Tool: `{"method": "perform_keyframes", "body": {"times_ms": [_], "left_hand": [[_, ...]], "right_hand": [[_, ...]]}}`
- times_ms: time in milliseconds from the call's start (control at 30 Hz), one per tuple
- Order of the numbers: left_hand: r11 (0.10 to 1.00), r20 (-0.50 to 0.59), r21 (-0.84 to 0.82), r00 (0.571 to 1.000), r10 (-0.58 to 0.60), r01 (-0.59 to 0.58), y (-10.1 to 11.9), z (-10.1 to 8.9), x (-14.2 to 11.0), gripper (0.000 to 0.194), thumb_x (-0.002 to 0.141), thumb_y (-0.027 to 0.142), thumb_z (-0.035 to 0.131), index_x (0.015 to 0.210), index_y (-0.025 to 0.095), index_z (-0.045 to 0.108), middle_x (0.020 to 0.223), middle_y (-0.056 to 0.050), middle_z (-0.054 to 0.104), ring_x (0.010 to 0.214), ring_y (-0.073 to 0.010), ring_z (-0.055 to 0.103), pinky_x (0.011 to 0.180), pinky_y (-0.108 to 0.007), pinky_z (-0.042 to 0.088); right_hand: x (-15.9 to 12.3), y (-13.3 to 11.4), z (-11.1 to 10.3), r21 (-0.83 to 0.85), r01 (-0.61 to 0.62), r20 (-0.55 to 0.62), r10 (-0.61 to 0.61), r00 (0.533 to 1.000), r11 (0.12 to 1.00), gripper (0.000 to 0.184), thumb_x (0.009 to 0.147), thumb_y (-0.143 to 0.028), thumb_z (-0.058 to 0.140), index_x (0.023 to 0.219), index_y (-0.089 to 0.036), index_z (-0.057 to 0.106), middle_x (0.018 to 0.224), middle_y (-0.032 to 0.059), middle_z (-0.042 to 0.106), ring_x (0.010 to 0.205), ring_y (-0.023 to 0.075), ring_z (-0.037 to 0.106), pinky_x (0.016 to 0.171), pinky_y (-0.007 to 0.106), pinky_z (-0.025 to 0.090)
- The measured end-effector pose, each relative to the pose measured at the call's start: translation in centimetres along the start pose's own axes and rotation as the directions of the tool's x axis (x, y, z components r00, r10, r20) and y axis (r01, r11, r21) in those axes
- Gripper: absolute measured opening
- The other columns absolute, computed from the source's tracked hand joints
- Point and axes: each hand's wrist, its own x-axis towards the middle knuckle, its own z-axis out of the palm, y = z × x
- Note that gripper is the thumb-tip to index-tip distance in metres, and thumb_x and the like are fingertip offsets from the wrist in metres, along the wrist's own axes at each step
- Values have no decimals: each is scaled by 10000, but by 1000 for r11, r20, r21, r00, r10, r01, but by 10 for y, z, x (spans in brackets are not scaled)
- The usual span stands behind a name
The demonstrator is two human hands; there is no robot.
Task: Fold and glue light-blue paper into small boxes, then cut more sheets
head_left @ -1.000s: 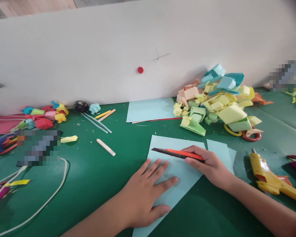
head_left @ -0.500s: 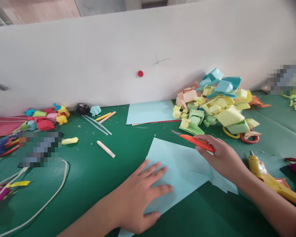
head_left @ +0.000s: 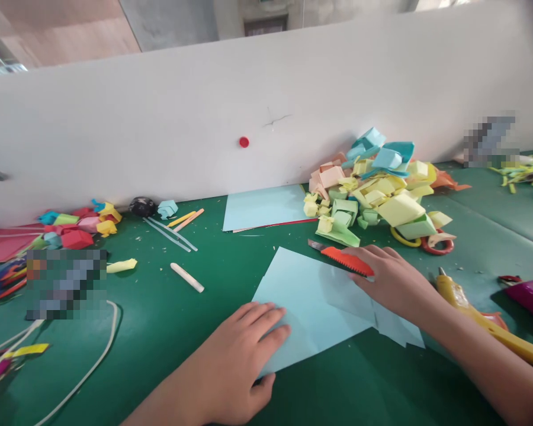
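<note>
A light blue sheet of paper (head_left: 311, 307) lies at a slant on the green table, with creased, torn-looking blue paper (head_left: 397, 325) at its right end. My left hand (head_left: 249, 355) rests on the sheet's lower left part, fingers stretched over it and thumb apart near the edge. In my right hand (head_left: 384, 272) is an orange utility knife (head_left: 346, 260), its blade out and pointing left above the sheet's upper edge. The fingers are wrapped round the knife's handle. My right wrist passes over the torn-looking paper.
Folded paper pieces (head_left: 382, 189) are heaped behind my right hand. A yellow glue gun (head_left: 466, 307) lies right of my forearm. More blue paper (head_left: 266, 207) lies against the white partition (head_left: 160, 118). A wooden stick (head_left: 187, 277) and a white cable (head_left: 111, 331) are on the left.
My left hand has slid left and down toward the sheet's edge, its fingers now closer together. The knife has tilted slightly in my right hand. The whole view has shifted a little.
</note>
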Motion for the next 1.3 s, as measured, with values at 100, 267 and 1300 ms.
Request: {"method": "perform_keyframes", "body": {"times_ms": [100, 267, 1300], "left_hand": [[1000, 8, 16, 1000, -2, 2, 1, 3, 1, 690, 761, 139, 583, 1444, 196, 509, 1615, -103, 413, 1482, -325, 391, 1247, -514, 325], [999, -14, -34, 1000, -27, 26, 5, 8, 1, 680, 750, 81, 533, 1420, 194, 497, 1668, -89, 308, 1536, -303, 292, 1270, -516, 285], [997, 171, 51, 983, -72, 64, 4, 19, 6, 704, 1057, 470, 424, 1646, 267, 98, 1705, -55, 50, 1578, -308, 108, 1286, -546, 132]], "right_hand": [[-5, -5, 0, -34, 71, -67, -73, 995, 997, 419, 925, -413, 556, 1323, -318, 645, 1369, 98, 636, 1163, 382, 612, 976, 577, 461], [-23, -43, -8, 299, 391, 121, -441, 889, 871, 614, 944, -428, 620, 1533, -368, 455, 1640, 67, 389, 1477, 377, 373, 1144, 591, 373], [-29, -61, -2, 482, 374, 395, -577, 715, 793, 659, 968, -530, 586, 1562, -293, 427, 1659, 37, 362, 1543, 306, 243, 1243, 523, 276]]}}
